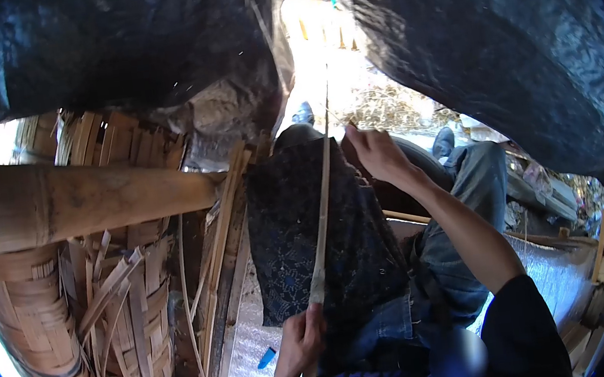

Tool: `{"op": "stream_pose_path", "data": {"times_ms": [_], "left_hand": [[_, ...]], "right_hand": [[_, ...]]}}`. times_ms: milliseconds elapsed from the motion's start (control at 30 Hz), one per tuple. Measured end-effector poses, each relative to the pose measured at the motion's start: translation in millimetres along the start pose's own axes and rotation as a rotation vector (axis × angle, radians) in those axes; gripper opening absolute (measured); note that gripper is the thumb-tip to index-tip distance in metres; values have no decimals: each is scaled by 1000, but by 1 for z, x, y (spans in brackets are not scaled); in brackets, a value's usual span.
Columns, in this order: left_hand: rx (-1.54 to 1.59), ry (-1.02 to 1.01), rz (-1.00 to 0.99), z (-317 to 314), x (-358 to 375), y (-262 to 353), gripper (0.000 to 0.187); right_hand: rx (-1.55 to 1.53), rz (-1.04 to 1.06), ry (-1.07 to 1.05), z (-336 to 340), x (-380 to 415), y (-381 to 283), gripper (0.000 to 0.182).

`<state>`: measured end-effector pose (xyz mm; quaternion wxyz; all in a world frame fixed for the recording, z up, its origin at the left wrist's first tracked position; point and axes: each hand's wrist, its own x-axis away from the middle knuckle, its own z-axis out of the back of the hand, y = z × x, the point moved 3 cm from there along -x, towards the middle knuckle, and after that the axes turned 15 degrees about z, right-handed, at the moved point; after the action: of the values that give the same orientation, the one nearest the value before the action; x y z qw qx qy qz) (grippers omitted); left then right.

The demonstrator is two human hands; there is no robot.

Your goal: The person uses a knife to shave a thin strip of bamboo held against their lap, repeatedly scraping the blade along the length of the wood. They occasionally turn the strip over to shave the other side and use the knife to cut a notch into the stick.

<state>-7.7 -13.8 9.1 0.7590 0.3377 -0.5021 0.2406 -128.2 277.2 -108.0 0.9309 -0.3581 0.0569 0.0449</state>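
While the pale strip (pixel 324 212) reaches from the left hand (pixel 304 343) toward the bright opening (pixel 322 43) ahead, its long axis runs away from the body, leaning slightly to the right as it goes out. The left hand is closed around the near, thicker end, so that the strip leaves the top of the fist. The right hand (pixel 376 151) is well apart from the left, farther out and just to the right of the strip's thinner stretch, its fingers curled. A dark patterned cloth (pixel 283 221) lies behind the middle of the strip; whether the two touch cannot be told. At the left side, a thick bamboo pole (pixel 92 199) juts in above a woven bamboo basket (pixel 31 312), its end near the cloth.

Hard to make out: whether the right hand touches the strip or grips anything, the faint line beside its fingertips being too fine to identify. The strip's far tip is lost in the glare, its near end covered by the left fist. Dark sheeting (pixel 479 31) screens much of the upper surroundings; a pale blurred spot (pixel 472 356) beside the right sleeve (pixel 523 331) remains unidentified
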Motion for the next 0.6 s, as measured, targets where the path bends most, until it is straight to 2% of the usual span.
{"op": "stream_pose_path", "data": {"times_ms": [33,100,200,333,400,500,600], "left_hand": [[5,-30,-19,-2,-5,3,54],[26,-71,-60,-5,-19,6,54],[-13,-63,-64,-6,-26,12,55],[-145,-37,-133,-5,-23,21,52],[-297,144,-327,-4,-18,27,48],[-415,165,-221,-6,1,35,45],[-422,197,-273,-6,4,19,46]], "right_hand": [[94,207,136,5,8,-17,49],[-150,85,-2,10,28,-53,48],[-216,37,-129,3,66,-77,50],[-157,0,-161,-5,79,-76,52],[-151,-27,-241,-6,76,-77,54],[-64,-59,-164,-9,68,-73,46],[49,17,-112,-15,56,-44,45]]}}
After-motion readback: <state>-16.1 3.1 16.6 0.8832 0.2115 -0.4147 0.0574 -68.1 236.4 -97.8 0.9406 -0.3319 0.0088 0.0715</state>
